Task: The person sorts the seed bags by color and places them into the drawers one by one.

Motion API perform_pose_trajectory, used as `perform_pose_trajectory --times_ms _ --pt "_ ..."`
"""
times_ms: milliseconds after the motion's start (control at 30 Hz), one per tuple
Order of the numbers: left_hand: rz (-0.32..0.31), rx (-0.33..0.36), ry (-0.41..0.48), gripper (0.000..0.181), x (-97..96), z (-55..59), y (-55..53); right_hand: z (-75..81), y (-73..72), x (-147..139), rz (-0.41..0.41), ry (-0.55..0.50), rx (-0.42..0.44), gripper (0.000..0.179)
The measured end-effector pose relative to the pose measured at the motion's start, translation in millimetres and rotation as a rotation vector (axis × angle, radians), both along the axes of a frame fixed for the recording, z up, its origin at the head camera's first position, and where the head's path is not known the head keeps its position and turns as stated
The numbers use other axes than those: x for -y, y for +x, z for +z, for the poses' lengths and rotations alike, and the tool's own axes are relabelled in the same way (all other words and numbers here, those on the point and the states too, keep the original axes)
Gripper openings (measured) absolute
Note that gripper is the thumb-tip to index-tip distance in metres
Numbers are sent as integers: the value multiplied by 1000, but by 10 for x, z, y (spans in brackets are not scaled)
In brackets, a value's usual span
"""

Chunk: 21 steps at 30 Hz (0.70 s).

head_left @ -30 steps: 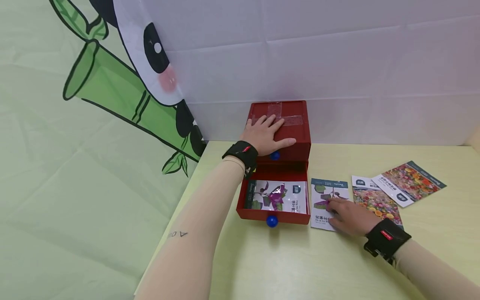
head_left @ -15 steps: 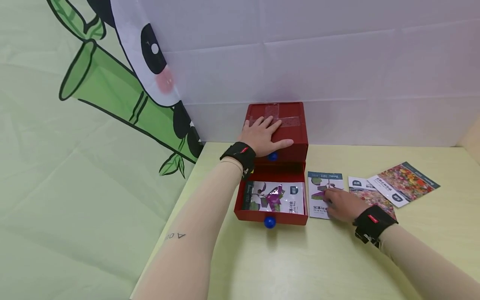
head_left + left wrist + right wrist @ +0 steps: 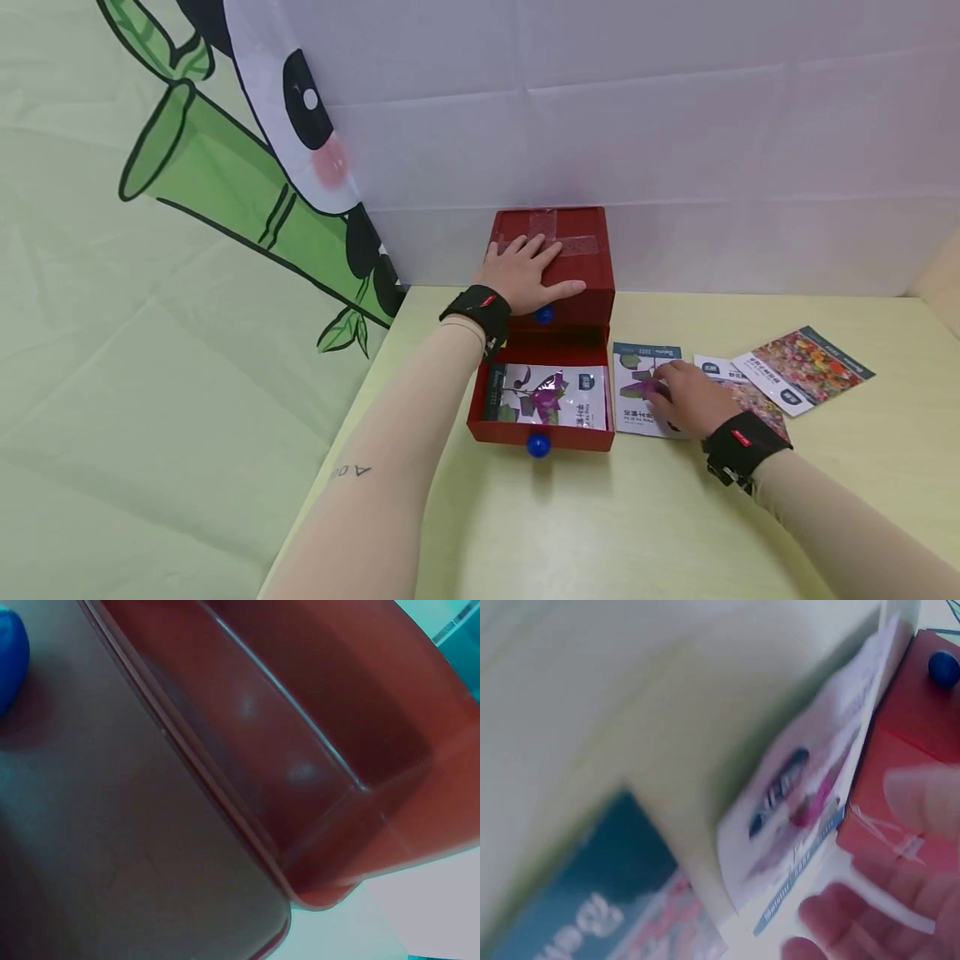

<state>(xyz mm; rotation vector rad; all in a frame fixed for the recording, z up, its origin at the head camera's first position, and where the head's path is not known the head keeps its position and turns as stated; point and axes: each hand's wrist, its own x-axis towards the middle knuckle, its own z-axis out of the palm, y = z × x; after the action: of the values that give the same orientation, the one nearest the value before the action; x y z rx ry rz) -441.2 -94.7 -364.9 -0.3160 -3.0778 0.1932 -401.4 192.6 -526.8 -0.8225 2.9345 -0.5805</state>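
Observation:
My left hand rests on top of a red two-drawer box, its fingers spread. The box's lower drawer is pulled out, and a packet with a purple flower picture lies inside. Right of the drawer, a similar purple-flower packet lies on the table. My right hand hovers at that packet's right side, fingers loosely bent. In the right wrist view the thumb and fingers are apart with nothing between them. The left wrist view shows the red drawer interior but no hand.
Two packets with mixed-flower pictures overlap at the right; the upper one is tilted, and my right hand partly covers the lower one. Blue knobs stick out from the drawer fronts. A printed cloth hangs behind the table.
My right hand has slid the purple-flower packet slightly away from me along the drawer's side, and its fingers have since lifted. The left hand stays on the box.

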Motion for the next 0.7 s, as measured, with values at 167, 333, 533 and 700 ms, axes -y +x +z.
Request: perform_pose_trajectory --times_ms 167,333,533,700 --pt "-5 -7 1 88 0 -33 -29 102 -31 -67 -196 53 133 73" --pt "-6 -1 2 89 7 -54 -44 115 -86 -51 -265 100 290 80" --pt "-3 -6 7 89 10 -57 -35 64 -126 15 -261 139 255 71" --pt "-4 -11 0 89 6 -51 -38 44 -136 62 -264 165 263 70"
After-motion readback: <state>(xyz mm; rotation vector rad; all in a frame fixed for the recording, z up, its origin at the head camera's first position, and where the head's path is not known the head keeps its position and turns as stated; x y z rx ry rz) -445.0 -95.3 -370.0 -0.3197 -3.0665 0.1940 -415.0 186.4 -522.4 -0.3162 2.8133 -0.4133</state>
